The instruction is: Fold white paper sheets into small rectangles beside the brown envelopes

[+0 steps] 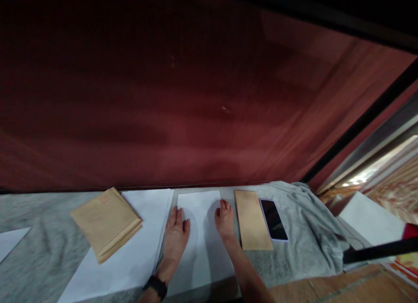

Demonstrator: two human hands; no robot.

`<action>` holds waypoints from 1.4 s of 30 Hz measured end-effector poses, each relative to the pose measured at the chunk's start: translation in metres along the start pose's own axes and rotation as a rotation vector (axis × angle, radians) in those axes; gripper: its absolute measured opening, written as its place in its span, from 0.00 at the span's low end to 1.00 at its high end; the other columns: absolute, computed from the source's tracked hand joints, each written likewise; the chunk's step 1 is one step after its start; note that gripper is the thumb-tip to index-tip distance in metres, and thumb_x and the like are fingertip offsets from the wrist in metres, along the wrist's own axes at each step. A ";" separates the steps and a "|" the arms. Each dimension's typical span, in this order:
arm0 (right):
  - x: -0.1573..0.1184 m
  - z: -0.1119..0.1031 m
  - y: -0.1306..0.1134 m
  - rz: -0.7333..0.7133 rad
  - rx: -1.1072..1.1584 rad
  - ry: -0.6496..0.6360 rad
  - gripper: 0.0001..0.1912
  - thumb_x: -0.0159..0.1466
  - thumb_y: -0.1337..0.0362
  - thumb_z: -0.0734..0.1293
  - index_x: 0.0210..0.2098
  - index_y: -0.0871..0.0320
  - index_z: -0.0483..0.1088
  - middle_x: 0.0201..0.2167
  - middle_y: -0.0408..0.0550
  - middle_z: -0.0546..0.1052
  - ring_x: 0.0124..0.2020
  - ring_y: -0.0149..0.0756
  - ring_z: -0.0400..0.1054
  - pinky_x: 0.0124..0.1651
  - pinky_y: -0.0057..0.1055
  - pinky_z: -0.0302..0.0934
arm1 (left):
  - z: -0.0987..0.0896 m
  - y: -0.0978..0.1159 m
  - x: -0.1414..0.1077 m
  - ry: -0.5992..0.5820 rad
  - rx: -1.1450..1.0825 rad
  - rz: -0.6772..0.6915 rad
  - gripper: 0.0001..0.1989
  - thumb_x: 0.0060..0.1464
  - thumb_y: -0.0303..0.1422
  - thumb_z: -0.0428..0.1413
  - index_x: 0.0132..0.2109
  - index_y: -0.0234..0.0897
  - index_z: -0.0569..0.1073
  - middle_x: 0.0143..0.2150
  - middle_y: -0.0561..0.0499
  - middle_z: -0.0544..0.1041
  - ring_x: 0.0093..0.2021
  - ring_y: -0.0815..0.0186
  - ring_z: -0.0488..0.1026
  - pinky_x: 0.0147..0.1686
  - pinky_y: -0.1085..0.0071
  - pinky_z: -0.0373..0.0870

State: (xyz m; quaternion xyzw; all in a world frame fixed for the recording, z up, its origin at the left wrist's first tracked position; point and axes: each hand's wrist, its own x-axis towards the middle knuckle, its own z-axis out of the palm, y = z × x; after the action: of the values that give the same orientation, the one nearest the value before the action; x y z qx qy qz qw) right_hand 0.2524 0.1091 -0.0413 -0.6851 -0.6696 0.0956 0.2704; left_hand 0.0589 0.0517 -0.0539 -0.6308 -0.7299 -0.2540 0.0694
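Note:
A white sheet of paper (199, 250) lies flat on the grey cloth in front of me. My left hand (176, 231) rests along its left edge, fingers stretched out and lying flat. At the right edge, my right hand (224, 219) has its fingers curled in over the paper's border; its fingertips are partly hidden. To the left is a stack of larger white paper (130, 259), with a pile of brown envelopes (106, 222) lying slantwise on top. Just right of my right hand is a single brown envelope (253, 220).
A dark-screened phone (274, 220) lies beside the single envelope. Grey cloth (302, 242) covers the work surface, and another white sheet (11, 242) shows at far left. A dark red panel (196, 120) rises behind. Black bars (362, 120) and a white box-like thing (372, 220) stand right.

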 end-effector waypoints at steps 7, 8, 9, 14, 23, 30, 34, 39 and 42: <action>0.004 -0.007 0.019 0.078 -0.015 -0.034 0.13 0.65 0.72 0.60 0.45 0.60 0.72 0.35 0.52 0.79 0.36 0.39 0.75 0.39 0.30 0.65 | -0.015 0.009 0.005 -0.148 0.043 -0.059 0.23 0.66 0.33 0.44 0.62 0.33 0.70 0.66 0.36 0.69 0.63 0.48 0.66 0.57 0.51 0.66; 0.003 -0.007 0.020 0.077 -0.012 -0.037 0.12 0.64 0.72 0.60 0.44 0.59 0.72 0.35 0.51 0.79 0.35 0.39 0.76 0.38 0.29 0.65 | -0.016 0.010 0.005 -0.149 0.054 -0.056 0.23 0.66 0.33 0.44 0.63 0.33 0.70 0.67 0.37 0.68 0.63 0.47 0.66 0.57 0.50 0.66; 0.003 -0.007 0.020 0.072 -0.008 -0.039 0.13 0.64 0.73 0.60 0.44 0.59 0.71 0.34 0.50 0.79 0.35 0.38 0.76 0.38 0.28 0.64 | -0.015 0.010 0.005 -0.149 0.062 -0.051 0.23 0.66 0.33 0.44 0.63 0.33 0.70 0.67 0.37 0.68 0.64 0.47 0.66 0.57 0.51 0.66; -0.005 -0.010 0.026 0.042 -0.001 -0.024 0.16 0.64 0.74 0.58 0.48 0.59 0.71 0.36 0.49 0.80 0.36 0.38 0.76 0.39 0.28 0.64 | -0.007 0.006 0.005 -0.160 0.037 0.054 0.23 0.65 0.31 0.44 0.63 0.32 0.71 0.67 0.38 0.69 0.65 0.51 0.66 0.61 0.52 0.63; -0.008 0.007 -0.010 -0.248 0.083 0.040 0.23 0.73 0.64 0.52 0.61 0.61 0.67 0.58 0.58 0.74 0.58 0.42 0.68 0.61 0.40 0.62 | 0.017 0.040 0.009 -0.196 0.101 0.233 0.25 0.67 0.35 0.43 0.68 0.37 0.65 0.72 0.43 0.61 0.72 0.53 0.56 0.68 0.49 0.54; -0.010 0.035 -0.026 -0.367 -0.081 -0.032 0.23 0.75 0.60 0.54 0.66 0.58 0.65 0.68 0.54 0.64 0.68 0.43 0.58 0.70 0.47 0.48 | 0.021 0.027 0.019 -0.238 0.130 0.220 0.27 0.66 0.33 0.39 0.69 0.33 0.63 0.71 0.43 0.61 0.72 0.57 0.55 0.70 0.53 0.52; -0.004 0.032 -0.008 -0.325 -0.173 0.027 0.26 0.75 0.58 0.54 0.68 0.62 0.60 0.69 0.59 0.61 0.69 0.46 0.56 0.69 0.49 0.49 | 0.018 0.016 0.020 -0.208 0.119 0.158 0.29 0.67 0.38 0.39 0.69 0.27 0.61 0.71 0.37 0.60 0.72 0.55 0.55 0.70 0.54 0.53; 0.000 0.018 0.011 -0.261 -0.222 0.071 0.28 0.75 0.60 0.51 0.68 0.68 0.59 0.68 0.64 0.62 0.69 0.49 0.57 0.68 0.50 0.51 | 0.014 0.008 0.020 -0.201 0.081 0.123 0.29 0.67 0.37 0.38 0.68 0.24 0.62 0.70 0.36 0.62 0.71 0.55 0.58 0.69 0.54 0.54; -0.020 0.009 0.010 -0.233 -0.212 0.095 0.28 0.75 0.61 0.50 0.68 0.70 0.59 0.67 0.66 0.62 0.69 0.50 0.57 0.68 0.50 0.52 | 0.007 0.008 0.010 -0.174 0.055 0.113 0.29 0.67 0.36 0.39 0.68 0.24 0.62 0.69 0.35 0.64 0.70 0.54 0.60 0.69 0.53 0.55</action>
State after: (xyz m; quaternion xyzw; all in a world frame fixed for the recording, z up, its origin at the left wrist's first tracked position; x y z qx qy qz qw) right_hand 0.2555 0.0918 -0.0585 -0.6310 -0.7375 -0.0401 0.2372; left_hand 0.0665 0.0639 -0.0534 -0.6887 -0.7029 -0.1738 0.0372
